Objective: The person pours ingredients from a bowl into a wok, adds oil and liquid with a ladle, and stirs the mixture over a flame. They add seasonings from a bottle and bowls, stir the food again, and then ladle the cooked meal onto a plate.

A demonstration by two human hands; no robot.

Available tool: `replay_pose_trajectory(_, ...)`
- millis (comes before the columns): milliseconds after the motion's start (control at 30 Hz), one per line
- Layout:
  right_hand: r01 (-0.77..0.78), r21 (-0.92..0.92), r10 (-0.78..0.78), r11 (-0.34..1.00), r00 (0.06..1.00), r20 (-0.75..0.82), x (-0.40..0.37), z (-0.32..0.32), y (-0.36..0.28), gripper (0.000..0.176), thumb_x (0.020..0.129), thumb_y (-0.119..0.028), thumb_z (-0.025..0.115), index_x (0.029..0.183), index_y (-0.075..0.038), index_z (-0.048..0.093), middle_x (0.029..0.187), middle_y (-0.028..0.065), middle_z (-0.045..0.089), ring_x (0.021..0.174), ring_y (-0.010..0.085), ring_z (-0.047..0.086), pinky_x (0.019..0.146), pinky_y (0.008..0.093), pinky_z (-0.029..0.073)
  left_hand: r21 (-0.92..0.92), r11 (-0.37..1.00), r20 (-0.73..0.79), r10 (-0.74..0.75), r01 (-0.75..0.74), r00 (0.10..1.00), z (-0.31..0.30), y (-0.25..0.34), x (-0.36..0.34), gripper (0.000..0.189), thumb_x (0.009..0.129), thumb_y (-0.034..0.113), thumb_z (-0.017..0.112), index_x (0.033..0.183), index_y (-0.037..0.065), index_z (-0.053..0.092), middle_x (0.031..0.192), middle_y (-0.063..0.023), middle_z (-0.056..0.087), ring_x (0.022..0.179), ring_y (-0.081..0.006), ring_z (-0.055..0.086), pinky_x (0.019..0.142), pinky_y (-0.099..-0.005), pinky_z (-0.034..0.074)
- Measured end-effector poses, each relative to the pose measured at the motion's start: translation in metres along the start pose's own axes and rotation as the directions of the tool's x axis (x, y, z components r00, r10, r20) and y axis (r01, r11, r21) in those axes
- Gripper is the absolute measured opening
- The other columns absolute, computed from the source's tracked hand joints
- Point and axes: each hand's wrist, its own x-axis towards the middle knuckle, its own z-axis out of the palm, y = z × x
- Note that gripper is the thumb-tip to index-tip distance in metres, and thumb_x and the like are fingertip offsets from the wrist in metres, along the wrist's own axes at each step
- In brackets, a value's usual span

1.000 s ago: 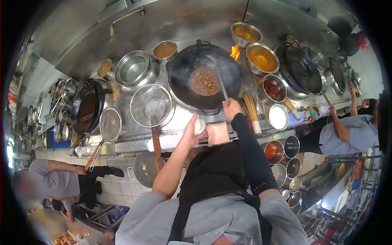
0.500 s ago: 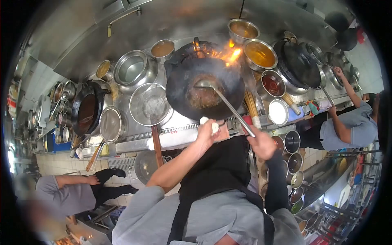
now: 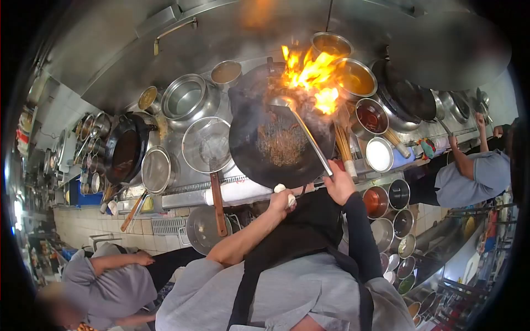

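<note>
My left hand [image 3: 281, 202] is closed around a bunched white cloth [image 3: 280, 188] at the near rim of a black wok [image 3: 243, 151]. Whatever part of the wok lies inside the fingers is hidden. Browned, finely cut food [image 3: 280, 144] sits in the wok, with smoke over it. My right hand [image 3: 340, 185] grips the end of a long metal ladle [image 3: 310, 138]. The ladle's bowl is raised over the wok's far side, close to tall orange flames [image 3: 312, 74].
Pots of amber liquid [image 3: 356, 78], red sauce [image 3: 371, 116] and white contents [image 3: 379, 154] stand to the right. A wire strainer [image 3: 207, 144] and a steel pot [image 3: 185, 98] are at the left. Co-workers stand at left [image 3: 118, 276] and right [image 3: 475, 174].
The flames have grown much larger. The wok has come nearer to me with my left hand. The ladle's bowl has lifted off the food towards the far side.
</note>
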Motion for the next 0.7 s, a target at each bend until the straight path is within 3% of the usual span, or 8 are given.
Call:
replay_pose_trajectory(133, -0.008, 0.087, -0.006, 0.996, 0.988, 0.154, -0.019, -0.036, -0.015, 0.046, 0.09, -0.014, 0.067, 0.133, 0.002, 0.058, 0.098, 0.0311, 0.07, 0.099, 0.0513, 0.066, 0.087, 0.0551, 0.052, -0.269, 0.951, 0.059, 0.177, -0.155, 0.982, 0.007, 0.022, 0.022, 0.008, 0.093, 0.012, 0.062, 0.097, 0.009, 0.056, 0.072, -0.0087, 0.059, 0.054, -0.0215, 0.059, 0.041, -0.0312, 0.042)
replay_pose_trajectory(233, -0.018, 0.022, 0.012, 1.0, 0.968, 0.252, -0.03, -0.08, -0.032, 0.042, 0.09, -0.014, 0.067, 0.128, 0.002, 0.059, 0.101, 0.0313, 0.069, 0.102, 0.0511, 0.065, 0.089, 0.0545, 0.052, -0.314, 0.948, 0.068, 0.084, -0.059, 0.994, 0.031, 0.087, 0.007, 0.011, 0.093, 0.013, 0.063, 0.095, 0.007, 0.054, 0.073, -0.0074, 0.057, 0.055, -0.0216, 0.061, 0.04, -0.0259, 0.042)
replay_pose_trajectory(433, 0.037, -0.068, -0.024, 0.997, 0.984, 0.178, 0.027, -0.023, 0.008, 0.042, 0.091, -0.015, 0.065, 0.129, 0.001, 0.058, 0.098, 0.0338, 0.068, 0.099, 0.051, 0.065, 0.087, 0.0574, 0.05, -0.195, 0.955, 0.028, 0.233, -0.224, 0.972, 0.031, 0.047, 0.072, 0.012, 0.094, 0.017, 0.064, 0.094, 0.008, 0.057, 0.074, -0.0069, 0.061, 0.057, -0.0202, 0.062, 0.044, -0.0294, 0.046)
replay_pose_trajectory(500, -0.009, -0.063, 0.018, 0.998, 0.99, 0.142, 0.033, -0.019, 0.001, 0.043, 0.091, -0.015, 0.064, 0.132, 0.0, 0.057, 0.098, 0.0346, 0.068, 0.099, 0.0509, 0.065, 0.087, 0.0571, 0.051, -0.167, 0.961, -0.04, 0.216, -0.22, 0.976, 0.024, 0.012, 0.05, 0.013, 0.093, 0.017, 0.063, 0.098, 0.006, 0.06, 0.072, -0.0071, 0.062, 0.052, -0.0176, 0.06, 0.04, -0.0313, 0.044)
replay_pose_trajectory(567, 0.01, 0.003, -0.01, 1.0, 0.992, 0.129, 0.019, -0.03, -0.004, 0.046, 0.093, -0.015, 0.066, 0.135, -0.001, 0.056, 0.1, 0.031, 0.069, 0.099, 0.0494, 0.066, 0.086, 0.0547, 0.051, -0.012, 0.999, 0.003, 0.047, -0.047, 0.999, 0.017, 0.002, 0.008, 0.015, 0.097, 0.014, 0.056, 0.106, 0.002, 0.058, 0.077, -0.0089, 0.064, 0.052, -0.0176, 0.061, 0.035, -0.0295, 0.041)
replay_pose_trajectory(633, 0.063, 0.061, -0.072, 0.996, 0.986, 0.149, 0.003, -0.055, -0.008, 0.044, 0.095, -0.015, 0.066, 0.136, -0.002, 0.057, 0.099, 0.0276, 0.07, 0.097, 0.0477, 0.067, 0.083, 0.0501, 0.053, -0.065, 0.994, 0.171, 0.098, -0.088, 0.98, 0.019, 0.02, -0.012, 0.011, 0.097, 0.013, 0.058, 0.103, 0.003, 0.059, 0.075, -0.0085, 0.063, 0.052, -0.0182, 0.061, 0.035, -0.0282, 0.042)
replay_pose_trajectory(667, 0.049, 0.183, -0.084, 0.982, 0.978, 0.191, -0.001, -0.066, -0.007, 0.041, 0.093, -0.014, 0.067, 0.132, -0.003, 0.06, 0.098, 0.0244, 0.07, 0.094, 0.0451, 0.067, 0.084, 0.047, 0.053, -0.199, 0.976, 0.14, 0.119, -0.09, 0.983, 0.033, 0.045, -0.029, 0.009, 0.097, 0.013, 0.059, 0.101, 0.005, 0.059, 0.074, -0.0083, 0.062, 0.052, -0.0186, 0.061, 0.036, -0.0279, 0.042)
replay_pose_trajectory(700, -0.01, 0.141, -0.029, 0.99, 0.961, 0.273, -0.001, -0.075, -0.01, 0.04, 0.093, -0.014, 0.067, 0.131, -0.003, 0.06, 0.099, 0.0239, 0.07, 0.095, 0.0443, 0.067, 0.084, 0.0465, 0.053, -0.332, 0.938, 0.108, 0.139, -0.096, 0.984, 0.049, 0.073, -0.035, 0.008, 0.097, 0.013, 0.061, 0.099, 0.006, 0.059, 0.073, -0.0081, 0.061, 0.052, -0.0191, 0.06, 0.037, -0.0277, 0.042)
